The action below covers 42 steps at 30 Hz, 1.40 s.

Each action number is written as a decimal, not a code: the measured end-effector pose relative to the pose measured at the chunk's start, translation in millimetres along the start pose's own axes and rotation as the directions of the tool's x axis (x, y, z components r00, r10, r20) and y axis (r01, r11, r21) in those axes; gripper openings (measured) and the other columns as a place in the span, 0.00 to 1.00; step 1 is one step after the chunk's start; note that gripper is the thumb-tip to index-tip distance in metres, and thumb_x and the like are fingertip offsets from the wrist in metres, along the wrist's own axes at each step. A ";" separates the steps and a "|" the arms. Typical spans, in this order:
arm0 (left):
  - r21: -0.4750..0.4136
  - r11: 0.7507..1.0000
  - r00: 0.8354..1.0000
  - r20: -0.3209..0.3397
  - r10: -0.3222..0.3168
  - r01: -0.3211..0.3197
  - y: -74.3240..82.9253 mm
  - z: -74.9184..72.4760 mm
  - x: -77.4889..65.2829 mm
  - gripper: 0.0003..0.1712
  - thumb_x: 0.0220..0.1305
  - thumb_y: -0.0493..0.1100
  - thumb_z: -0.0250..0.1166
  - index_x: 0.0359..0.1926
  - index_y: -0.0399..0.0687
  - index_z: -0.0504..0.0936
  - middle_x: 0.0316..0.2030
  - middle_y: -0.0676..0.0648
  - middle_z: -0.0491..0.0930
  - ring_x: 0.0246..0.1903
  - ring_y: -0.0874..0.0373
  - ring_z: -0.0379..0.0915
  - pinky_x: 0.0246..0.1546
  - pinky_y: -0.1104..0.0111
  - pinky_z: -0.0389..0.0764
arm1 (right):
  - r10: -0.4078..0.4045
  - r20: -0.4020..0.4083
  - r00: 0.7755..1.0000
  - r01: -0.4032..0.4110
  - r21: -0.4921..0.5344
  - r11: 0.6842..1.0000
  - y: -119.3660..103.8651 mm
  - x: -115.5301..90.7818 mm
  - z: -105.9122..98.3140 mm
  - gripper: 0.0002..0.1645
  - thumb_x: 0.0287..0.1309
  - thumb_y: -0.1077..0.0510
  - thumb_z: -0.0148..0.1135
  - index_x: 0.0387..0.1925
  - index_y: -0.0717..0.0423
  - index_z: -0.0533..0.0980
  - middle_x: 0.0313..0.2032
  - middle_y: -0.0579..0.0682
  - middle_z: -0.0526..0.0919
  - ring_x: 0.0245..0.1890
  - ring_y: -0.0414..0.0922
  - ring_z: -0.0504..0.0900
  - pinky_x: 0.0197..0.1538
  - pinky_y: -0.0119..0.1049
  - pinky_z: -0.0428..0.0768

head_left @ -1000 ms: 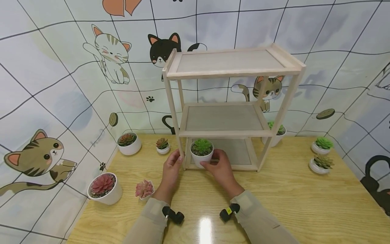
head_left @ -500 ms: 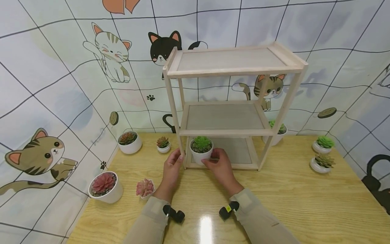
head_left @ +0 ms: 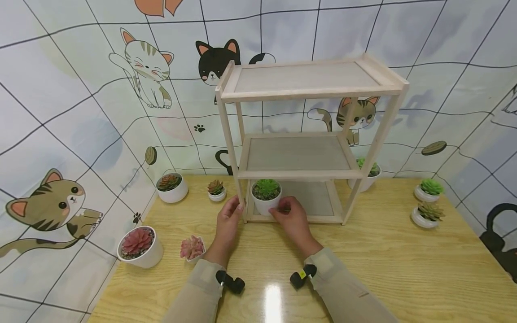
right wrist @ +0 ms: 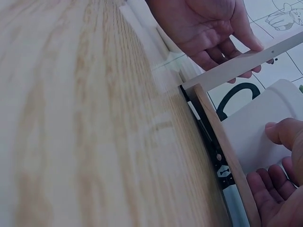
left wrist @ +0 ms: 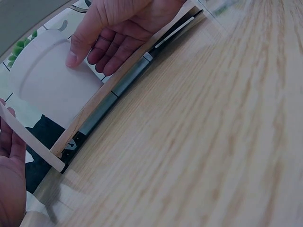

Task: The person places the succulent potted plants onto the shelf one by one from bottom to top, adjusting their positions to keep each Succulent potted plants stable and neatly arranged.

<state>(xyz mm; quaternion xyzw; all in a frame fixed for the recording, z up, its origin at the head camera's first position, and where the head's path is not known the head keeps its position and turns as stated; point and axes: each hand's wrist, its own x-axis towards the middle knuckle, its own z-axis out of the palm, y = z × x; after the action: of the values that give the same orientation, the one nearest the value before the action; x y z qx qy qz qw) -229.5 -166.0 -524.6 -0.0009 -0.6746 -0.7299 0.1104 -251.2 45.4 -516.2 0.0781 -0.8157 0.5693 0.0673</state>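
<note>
At mid-frame, my right fingers (head_left: 288, 202) pinch the pot (head_left: 264, 204) and left fingers (head_left: 230, 207) the rack (head_left: 299, 174); releasing unevenly might tip the pot.

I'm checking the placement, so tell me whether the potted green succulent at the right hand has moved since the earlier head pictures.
Yes: the potted green succulent has shifted slightly back, away from the wooden rack's bottom front rail.

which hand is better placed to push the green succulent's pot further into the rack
Likely the right: the right hand's thumb touches the green succulent's white pot, while the left hand grips the rack's front left post.
</note>
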 end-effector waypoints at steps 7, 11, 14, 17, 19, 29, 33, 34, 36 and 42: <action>-0.006 1.000 1.000 -0.004 0.014 -0.014 -0.9 0.4 1.5 0.23 0.79 0.38 0.56 0.69 0.31 0.72 0.63 0.29 0.76 0.52 0.70 0.76 0.56 0.76 0.74 | 0.021 0.008 1.000 -0.021 -0.014 1.000 2.9 1.8 1.5 0.18 0.61 0.56 0.75 0.46 0.59 0.76 0.43 0.55 0.82 0.46 0.49 0.82 0.50 0.40 0.81; -0.010 1.000 1.000 -0.011 0.011 -0.011 -0.8 1.4 1.8 0.23 0.79 0.38 0.57 0.68 0.32 0.73 0.62 0.29 0.76 0.52 0.70 0.76 0.55 0.76 0.74 | 0.018 0.004 1.000 -0.018 -0.022 1.000 2.8 1.7 0.4 0.17 0.61 0.57 0.75 0.46 0.58 0.77 0.42 0.55 0.82 0.45 0.49 0.81 0.49 0.40 0.80; -0.006 1.000 1.000 -0.011 0.012 -0.012 -0.3 1.8 1.8 0.22 0.78 0.38 0.57 0.68 0.33 0.74 0.62 0.30 0.77 0.52 0.70 0.76 0.56 0.76 0.74 | 0.013 0.000 1.000 -0.013 -0.023 1.000 3.4 2.0 0.2 0.17 0.61 0.57 0.75 0.45 0.58 0.77 0.41 0.54 0.81 0.44 0.48 0.81 0.48 0.39 0.79; -0.002 1.000 1.000 -0.007 0.012 -0.012 0.1 1.6 1.5 0.23 0.79 0.38 0.57 0.68 0.33 0.73 0.62 0.30 0.77 0.52 0.70 0.76 0.56 0.76 0.74 | 0.011 -0.003 1.000 -0.011 -0.026 1.000 4.2 2.5 0.4 0.16 0.60 0.57 0.75 0.44 0.58 0.77 0.40 0.54 0.81 0.43 0.47 0.80 0.47 0.38 0.78; 0.000 1.000 1.000 -0.004 0.009 -0.009 0.1 1.4 1.5 0.23 0.79 0.38 0.57 0.69 0.33 0.73 0.63 0.30 0.77 0.52 0.70 0.76 0.56 0.76 0.74 | 0.012 -0.006 1.000 -0.012 -0.029 1.000 4.2 2.8 0.4 0.16 0.60 0.57 0.75 0.43 0.58 0.77 0.40 0.54 0.81 0.42 0.47 0.79 0.46 0.38 0.78; -0.003 1.000 1.000 -0.009 -0.004 0.003 1.1 3.0 1.9 0.23 0.79 0.37 0.56 0.69 0.32 0.73 0.63 0.29 0.76 0.52 0.71 0.76 0.54 0.76 0.74 | 0.000 -0.010 1.000 -0.001 -0.019 1.000 5.1 2.8 0.1 0.15 0.60 0.57 0.75 0.42 0.58 0.78 0.39 0.54 0.81 0.41 0.48 0.79 0.46 0.39 0.78; 0.009 1.000 1.000 -0.007 0.003 -0.003 0.5 2.5 2.1 0.22 0.79 0.36 0.56 0.69 0.33 0.73 0.63 0.28 0.76 0.51 0.71 0.76 0.54 0.76 0.74 | -0.005 -0.008 1.000 0.005 -0.034 0.999 6.3 2.7 0.8 0.15 0.60 0.57 0.75 0.42 0.58 0.78 0.39 0.53 0.81 0.41 0.46 0.80 0.46 0.37 0.78; 0.007 1.000 1.000 -0.006 0.005 -0.005 0.3 2.4 2.1 0.22 0.79 0.36 0.56 0.69 0.33 0.73 0.63 0.28 0.76 0.51 0.71 0.76 0.54 0.76 0.74 | -0.006 -0.006 1.000 0.006 -0.038 0.999 6.4 2.8 1.1 0.15 0.61 0.56 0.75 0.42 0.58 0.78 0.40 0.53 0.82 0.42 0.46 0.80 0.46 0.37 0.78; 0.005 1.000 1.000 -0.004 0.006 -0.006 -0.2 2.0 2.2 0.22 0.78 0.36 0.56 0.69 0.33 0.73 0.63 0.28 0.76 0.51 0.71 0.76 0.54 0.76 0.74 | -0.006 -0.003 1.000 0.006 -0.039 0.999 6.3 2.6 1.0 0.15 0.61 0.56 0.75 0.43 0.58 0.78 0.40 0.54 0.82 0.42 0.46 0.80 0.47 0.37 0.79; 0.002 1.000 1.000 -0.021 -0.003 0.003 -1.7 1.1 1.9 0.22 0.78 0.36 0.56 0.68 0.33 0.74 0.62 0.30 0.77 0.51 0.70 0.77 0.55 0.76 0.74 | -0.010 0.005 1.000 0.010 -0.051 0.999 6.3 1.6 1.2 0.16 0.61 0.55 0.74 0.44 0.59 0.79 0.41 0.55 0.82 0.43 0.48 0.81 0.47 0.39 0.79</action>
<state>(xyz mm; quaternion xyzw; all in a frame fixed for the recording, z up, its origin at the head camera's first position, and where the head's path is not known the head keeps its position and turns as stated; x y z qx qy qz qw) -231.9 -165.1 -525.9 0.0081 -0.6743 -0.7292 0.1164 -254.1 46.3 -522.1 0.0820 -0.8296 0.5478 0.0702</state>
